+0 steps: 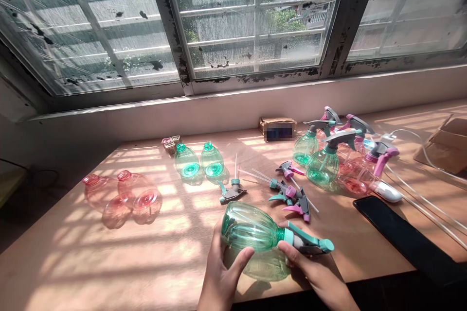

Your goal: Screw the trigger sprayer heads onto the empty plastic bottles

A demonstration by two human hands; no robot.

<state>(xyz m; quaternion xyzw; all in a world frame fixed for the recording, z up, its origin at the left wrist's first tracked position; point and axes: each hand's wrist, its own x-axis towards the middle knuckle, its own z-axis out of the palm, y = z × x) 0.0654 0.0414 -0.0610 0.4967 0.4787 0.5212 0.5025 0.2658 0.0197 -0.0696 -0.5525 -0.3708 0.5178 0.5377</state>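
Observation:
A clear green spray bottle (250,226) lies on its side in the air above the table's front edge, its neck to the right. My left hand (228,267) is closed round its base end, thumb along the near side. My right hand (310,267) grips the neck end, with the thumb at the collar of the grey and teal trigger head (308,242). The head sits on the bottle's neck; whether it is screwed tight I cannot tell. Just beyond the bottle lies a loose teal and grey trigger head (233,192), its thin tube pointing away.
Several loose trigger heads (290,193) lie in a pile. Two headless green bottles (212,161) stand behind, two pink ones (146,194) at left. Assembled spray bottles (323,167) cluster at right near a phone (401,233), a white mouse (388,192), cables and a cardboard box (447,143).

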